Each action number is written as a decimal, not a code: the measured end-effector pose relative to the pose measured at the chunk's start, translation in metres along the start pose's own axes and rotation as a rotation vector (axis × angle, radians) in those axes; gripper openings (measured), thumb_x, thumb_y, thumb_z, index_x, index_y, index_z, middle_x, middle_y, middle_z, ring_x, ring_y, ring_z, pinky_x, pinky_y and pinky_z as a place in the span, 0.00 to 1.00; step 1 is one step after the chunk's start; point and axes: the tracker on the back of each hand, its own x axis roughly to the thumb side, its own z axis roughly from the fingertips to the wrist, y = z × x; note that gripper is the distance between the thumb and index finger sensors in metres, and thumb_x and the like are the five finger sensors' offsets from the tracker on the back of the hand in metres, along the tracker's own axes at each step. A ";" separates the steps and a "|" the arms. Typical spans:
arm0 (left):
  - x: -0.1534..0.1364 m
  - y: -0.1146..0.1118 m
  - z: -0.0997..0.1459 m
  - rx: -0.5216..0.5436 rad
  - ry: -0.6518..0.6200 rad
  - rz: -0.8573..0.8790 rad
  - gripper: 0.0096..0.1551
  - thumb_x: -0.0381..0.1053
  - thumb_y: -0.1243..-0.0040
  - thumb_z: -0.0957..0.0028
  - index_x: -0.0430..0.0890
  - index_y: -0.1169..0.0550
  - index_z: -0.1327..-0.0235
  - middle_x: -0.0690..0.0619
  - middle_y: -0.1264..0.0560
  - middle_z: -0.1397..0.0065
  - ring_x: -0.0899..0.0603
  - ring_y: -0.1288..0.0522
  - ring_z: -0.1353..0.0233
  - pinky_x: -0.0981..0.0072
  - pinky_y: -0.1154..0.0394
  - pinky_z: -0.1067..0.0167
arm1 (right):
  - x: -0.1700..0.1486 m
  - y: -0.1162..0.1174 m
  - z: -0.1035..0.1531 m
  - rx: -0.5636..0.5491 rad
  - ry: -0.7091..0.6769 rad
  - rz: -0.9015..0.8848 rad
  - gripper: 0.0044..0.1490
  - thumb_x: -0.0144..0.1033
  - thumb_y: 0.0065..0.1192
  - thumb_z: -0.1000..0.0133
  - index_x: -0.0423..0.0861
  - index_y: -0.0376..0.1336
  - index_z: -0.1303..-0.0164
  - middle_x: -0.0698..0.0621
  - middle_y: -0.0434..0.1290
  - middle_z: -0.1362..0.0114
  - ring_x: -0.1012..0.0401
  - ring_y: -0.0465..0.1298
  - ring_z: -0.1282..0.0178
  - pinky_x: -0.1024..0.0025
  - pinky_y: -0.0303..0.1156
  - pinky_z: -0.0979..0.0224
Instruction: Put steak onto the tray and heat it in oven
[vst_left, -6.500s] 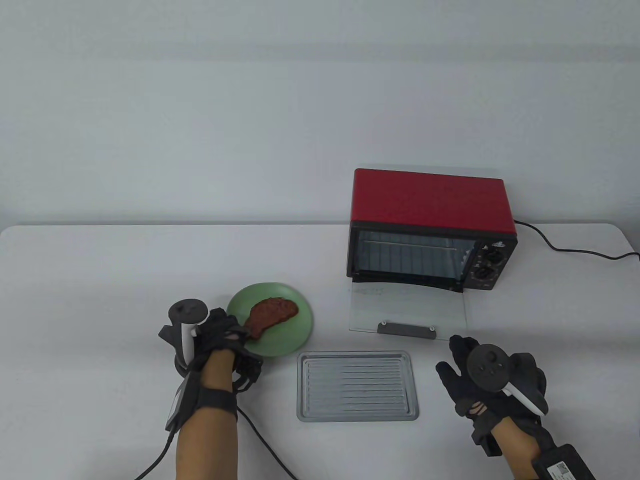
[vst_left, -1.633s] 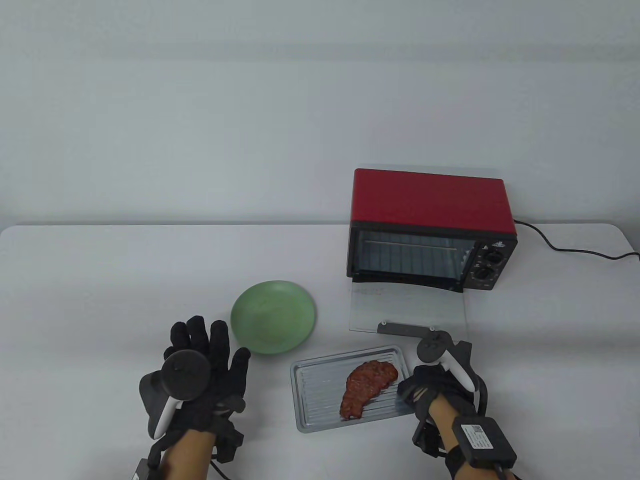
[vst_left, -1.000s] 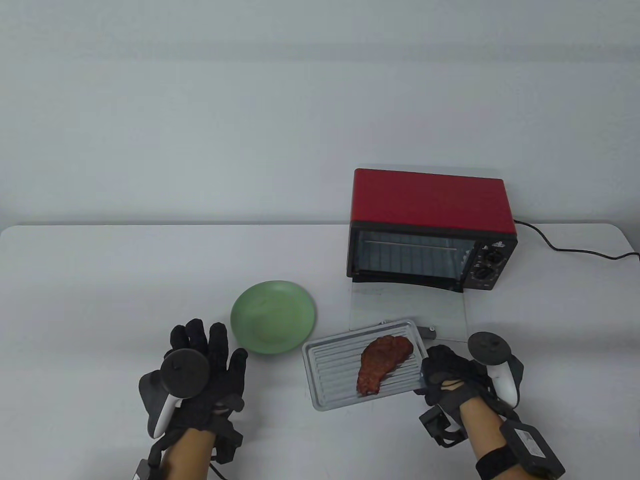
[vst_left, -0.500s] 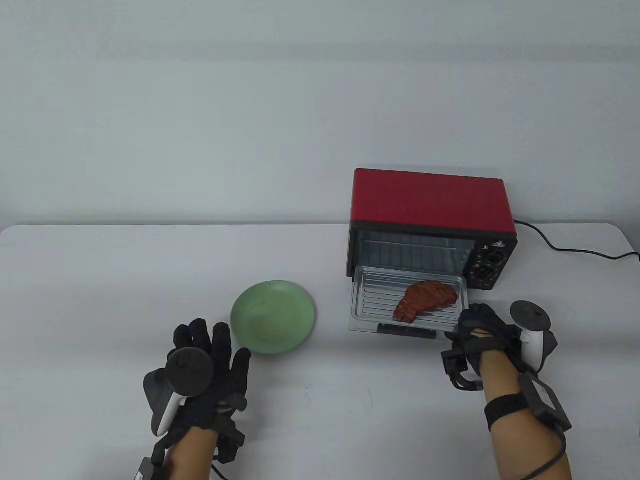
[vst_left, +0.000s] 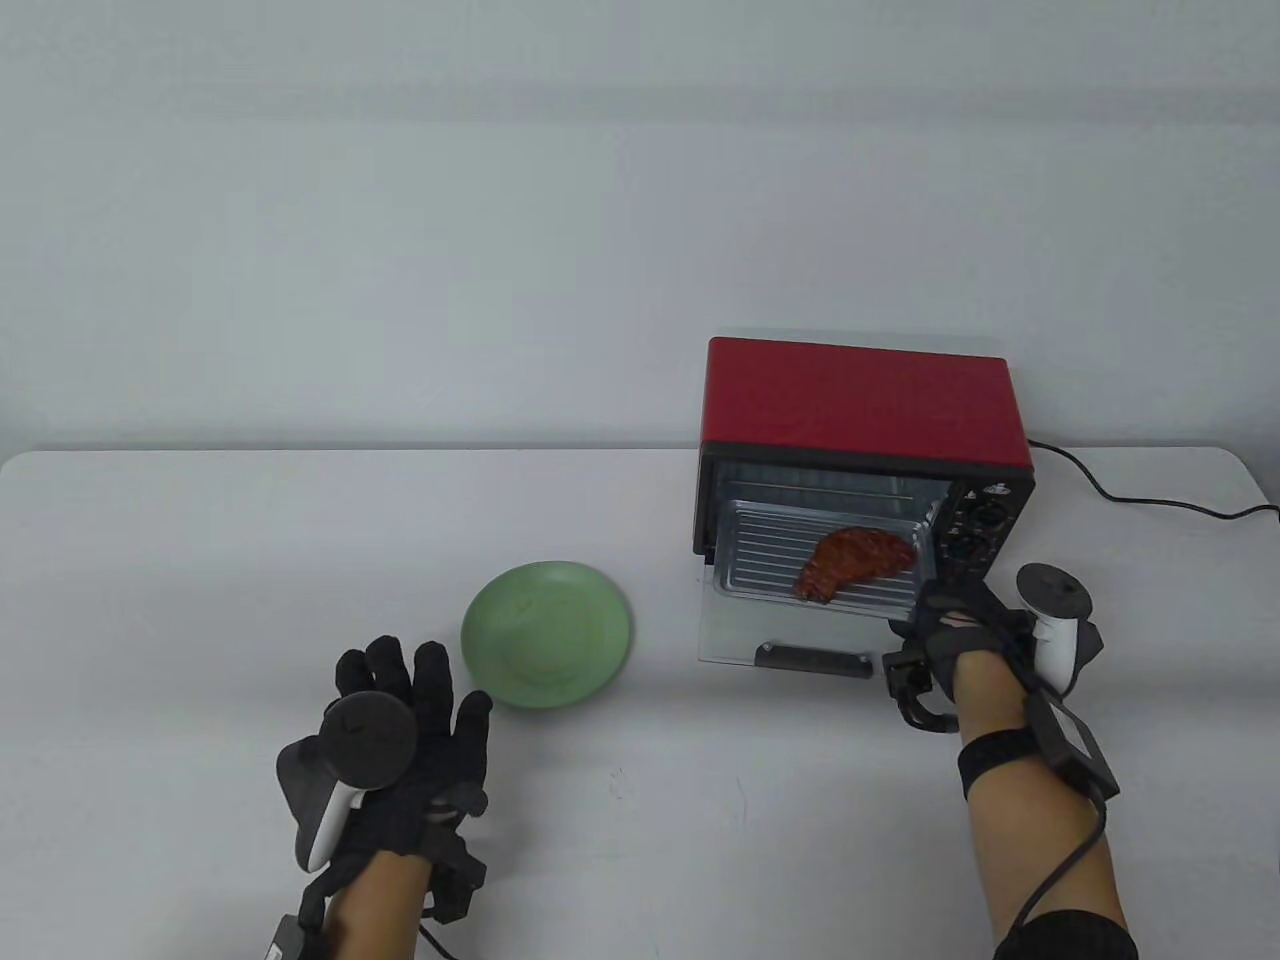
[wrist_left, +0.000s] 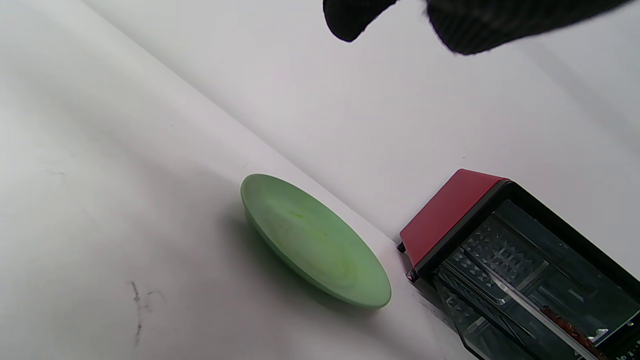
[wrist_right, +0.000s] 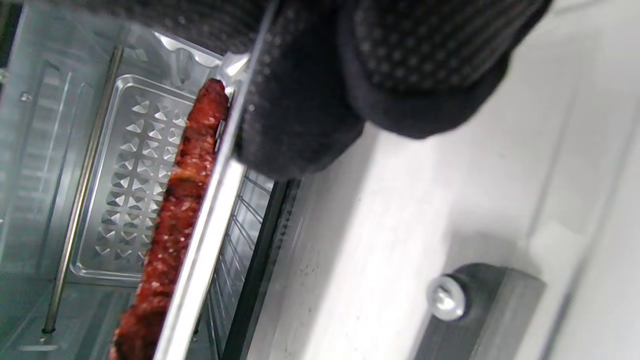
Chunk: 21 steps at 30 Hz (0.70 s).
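Note:
The metal tray sits halfway inside the red oven, with its front part sticking out over the open glass door. The brown steak lies on the tray's right half. My right hand grips the tray's front right corner. In the right wrist view its fingers curl over the tray rim, with the steak edge-on beside them. My left hand rests flat on the table with its fingers spread, holding nothing, just below the green plate.
The oven door lies flat on the table with its black handle toward me. Two knobs sit on the oven's right front. A black cord runs off to the right. The empty plate stands left of the oven.
My right hand lifted the tray with the steak off the table and has pushed it further into the oven mouth. The left hand has barely moved.

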 end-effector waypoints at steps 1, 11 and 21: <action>0.000 0.000 0.000 -0.001 0.003 -0.002 0.45 0.72 0.53 0.49 0.57 0.44 0.19 0.49 0.62 0.16 0.35 0.70 0.15 0.37 0.66 0.25 | 0.000 0.001 -0.002 0.006 0.001 -0.003 0.34 0.38 0.57 0.42 0.48 0.48 0.29 0.49 0.74 0.37 0.65 0.87 0.63 0.72 0.89 0.61; -0.001 0.000 0.000 -0.008 0.022 -0.002 0.45 0.72 0.53 0.49 0.57 0.44 0.19 0.49 0.62 0.16 0.35 0.70 0.15 0.37 0.66 0.25 | 0.002 0.007 -0.015 -0.004 0.008 -0.066 0.39 0.41 0.54 0.39 0.51 0.40 0.24 0.52 0.71 0.33 0.66 0.87 0.56 0.72 0.89 0.53; -0.001 0.000 -0.002 -0.012 0.026 0.001 0.45 0.72 0.53 0.49 0.57 0.45 0.19 0.49 0.62 0.16 0.35 0.70 0.15 0.37 0.66 0.25 | -0.009 0.008 -0.013 -0.032 0.066 -0.240 0.36 0.42 0.53 0.38 0.52 0.44 0.23 0.51 0.68 0.28 0.69 0.87 0.42 0.72 0.90 0.41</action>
